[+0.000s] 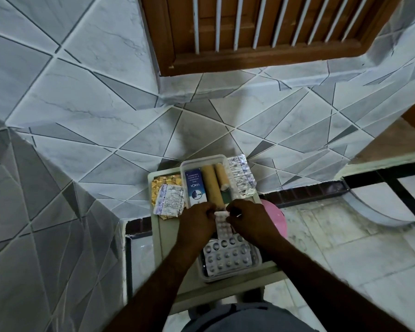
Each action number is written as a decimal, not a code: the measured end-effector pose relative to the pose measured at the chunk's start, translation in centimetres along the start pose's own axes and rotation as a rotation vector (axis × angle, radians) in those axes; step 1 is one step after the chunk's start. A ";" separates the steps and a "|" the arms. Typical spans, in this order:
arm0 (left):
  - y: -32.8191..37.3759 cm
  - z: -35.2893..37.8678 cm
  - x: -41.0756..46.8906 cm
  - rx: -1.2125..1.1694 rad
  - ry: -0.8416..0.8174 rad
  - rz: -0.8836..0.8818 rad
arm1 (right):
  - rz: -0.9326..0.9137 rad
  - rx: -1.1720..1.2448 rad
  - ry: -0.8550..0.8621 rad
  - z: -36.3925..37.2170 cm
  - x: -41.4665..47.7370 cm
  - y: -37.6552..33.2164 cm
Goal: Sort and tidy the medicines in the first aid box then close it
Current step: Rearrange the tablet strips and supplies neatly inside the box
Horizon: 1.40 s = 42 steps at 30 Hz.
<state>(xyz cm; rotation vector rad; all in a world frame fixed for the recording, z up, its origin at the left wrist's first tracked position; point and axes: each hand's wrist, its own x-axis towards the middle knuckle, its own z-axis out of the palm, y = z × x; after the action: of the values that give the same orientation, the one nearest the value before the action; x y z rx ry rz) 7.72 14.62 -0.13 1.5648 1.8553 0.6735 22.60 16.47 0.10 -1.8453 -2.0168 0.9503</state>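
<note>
Left hand [197, 221] and right hand [249, 222] are drawn together, fingers of both curled onto the far end of a narrow white blister strip [222, 224], held over the near edge of the first aid box [203, 161].

Risks noted:
- The strip is pinched at one end only. Its free length hangs over a clear lower tray [228, 277] and could sag, twist or slip out as it is carried.
- The box is already crowded, so pushing the strip in flat may buckle the foil or shift the rolls.
- Loose strips lie near the edges of the small table [155, 238] — a brush from either forearm could sweep them off.

Condition of the box: clear plastic, open, at the far end of the table. It holds a blue carton [195, 188] and two brown rolls [213, 185] lying side by side. Whether the lower tray, loaded with silver blister sheets [227, 256], is its lid or a second half cannot be told.

Outside the box — gold foil strips [164, 184] just left with a silver pack [170, 200] on top, crumpled silver strips [242, 174] just right. A pink object [277, 219] sits beyond the table's right side.
</note>
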 end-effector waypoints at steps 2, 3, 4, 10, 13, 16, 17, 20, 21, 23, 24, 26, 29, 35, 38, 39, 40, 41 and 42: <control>-0.1 -0.1 -0.3 0.023 0.005 0.038 | -0.007 0.002 0.031 -0.1 0.0 0.1; -0.3 -0.1 -0.3 0.016 0.004 0.047 | -0.010 0.002 0.047 -0.3 0.1 0.3; -0.5 -0.2 -0.3 0.005 0.004 0.052 | -0.006 0.009 0.054 -0.7 0.2 0.3; -1.6 -2.1 -0.2 -0.252 0.125 -0.033 | 0.037 0.175 0.125 -3.2 1.8 1.0; -3.0 -3.5 0.4 -0.276 0.307 -0.114 | 0.085 0.260 0.149 -4.4 3.0 1.3; -5.2 -4.1 1.3 -0.193 0.361 -0.212 | 0.116 0.267 0.149 -5.0 4.3 2.0; -6.1 -4.1 1.6 -0.158 0.362 -0.250 | 0.123 0.263 0.146 -5.0 4.7 2.3; -8.6 -3.9 2.6 0.021 0.335 -0.355 | 0.134 0.212 0.149 -4.7 6.1 3.4; -8.8 -3.5 2.9 0.067 0.327 -0.390 | 0.142 0.185 0.154 -4.7 6.6 4.0; -8.9 -3.5 2.9 0.103 0.332 -0.429 | 0.149 0.142 0.167 -4.4 7.2 4.5; -8.7 -3.3 3.1 0.099 0.332 -0.434 | 0.153 0.125 0.176 -4.4 7.6 4.9; -8.5 -3.2 3.3 0.085 0.317 -0.439 | 0.149 0.110 0.186 -4.2 8.3 5.6; -8.5 -3.0 3.6 0.055 0.328 -0.437 | 0.153 0.097 0.183 -3.9 9.4 6.3; -9.0 -2.8 4.0 0.056 0.365 -0.436 | 0.173 0.123 0.178 -3.6 10.7 6.4; -9.1 -2.9 4.0 0.053 0.388 -0.459 | 0.197 0.147 0.181 -3.5 11.1 6.2; -9.0 -3.0 4.0 0.050 0.391 -0.470 | 0.202 0.153 0.188 -3.5 11.2 6.2; -9.0 -3.0 4.1 0.048 0.398 -0.470 | 0.208 0.162 0.194 -3.5 11.3 6.2; -8.9 -3.1 4.1 0.039 0.403 -0.472 | 0.217 0.171 0.195 -3.6 11.3 6.2; -9.0 -3.2 4.1 0.021 0.414 -0.467 | 0.228 0.179 0.197 -3.6 11.5 6.3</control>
<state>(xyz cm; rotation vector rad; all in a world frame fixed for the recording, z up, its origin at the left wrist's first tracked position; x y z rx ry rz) -1.13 17.10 -4.88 0.9867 2.4251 0.7964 27.78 28.42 -3.75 -2.0097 -1.5804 0.9304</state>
